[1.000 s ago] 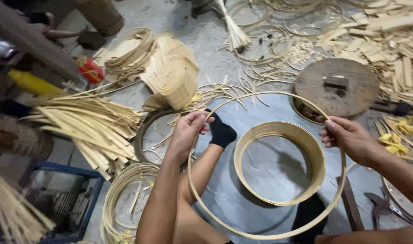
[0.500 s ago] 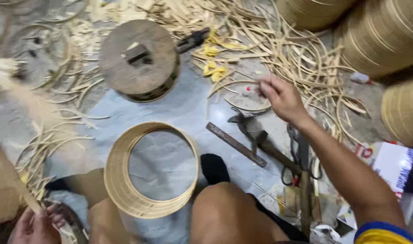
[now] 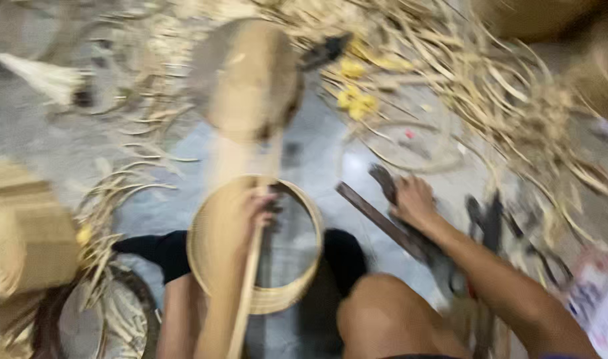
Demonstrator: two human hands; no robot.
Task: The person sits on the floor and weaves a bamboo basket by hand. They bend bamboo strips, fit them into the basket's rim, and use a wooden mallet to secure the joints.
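Bamboo hoop frame (image 3: pixel 254 279) sits formed on floor btwn the knees, no lacing or base visible yet. Left hand (image 3: pixel 254 213) over its far rim, closed on thin strip (image 3: pixel 245 292). Right hand (image 3: pixel 414 199) on dark tool (image 3: pixel 390 189), right of hoop; grip blurred, can't tell.

The left hand (image 3: pixel 254 209) is raised, blurred, fingers curled shut. The right hand (image 3: pixel 414 199) reaches low, palm down, arm stretched forward

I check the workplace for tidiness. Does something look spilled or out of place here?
Yes. Loose bamboo strips lie scattered in tangles over the floor, around the round wooden block and beside the hoop.
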